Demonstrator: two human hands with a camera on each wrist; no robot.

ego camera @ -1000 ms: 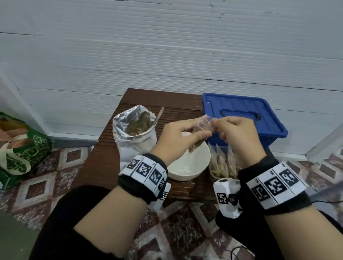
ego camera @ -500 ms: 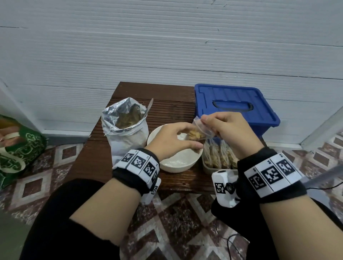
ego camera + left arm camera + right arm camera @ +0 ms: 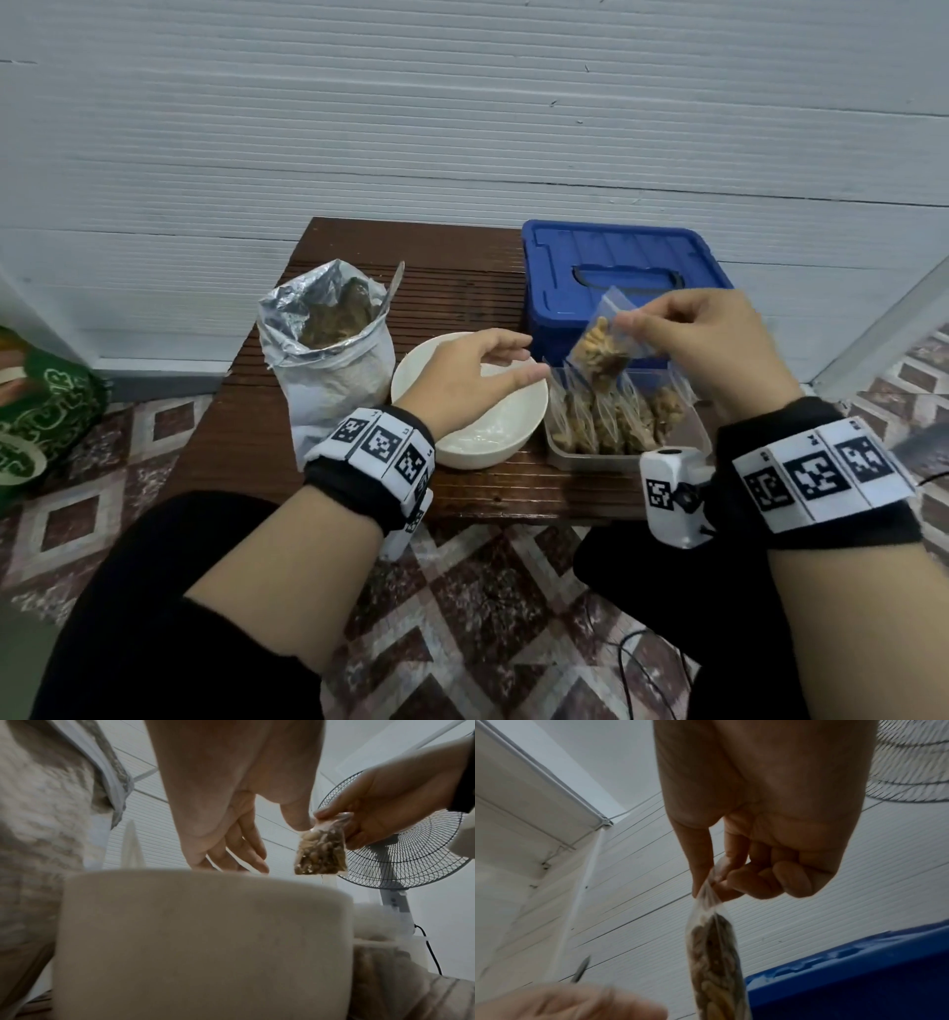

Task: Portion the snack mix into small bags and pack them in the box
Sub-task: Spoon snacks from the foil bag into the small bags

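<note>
The small bag (image 3: 601,349), a second earlier held between both hands above the white bowl (image 3: 518,421), was now held by the right hand (image 3: 719,349) alone, its top edge pinched between the thumb and the curled fingers (image 3: 757,880), with the filled part hanging down. It had been carried rightwards, away from the bowl, and was suspended just above the clear box (image 3: 688,437), where a row of filled bags (image 3: 606,421) already stood upright. The left hand (image 3: 472,380) had been taken off the bag; it was seen open above the bowl, fingers (image 3: 244,845) relaxed and spread, with nothing held. From the handover it was judged that filling and sealing of this portion had been finished and that only its placing in the box remained, though the seal itself could not be made out. The bowl appeared to be emptied of mix, so a further scoop from the foil pouch (image 3: 334,360), which stood open on the desk (image 3: 462,288) to the left with a spoon handle (image 3: 395,277) leaning out of it, was judged to be needed before another bag could be filled. The blue lid (image 3: 616,267) lay behind the box, so the packing was taken as not yet closed off.
</note>
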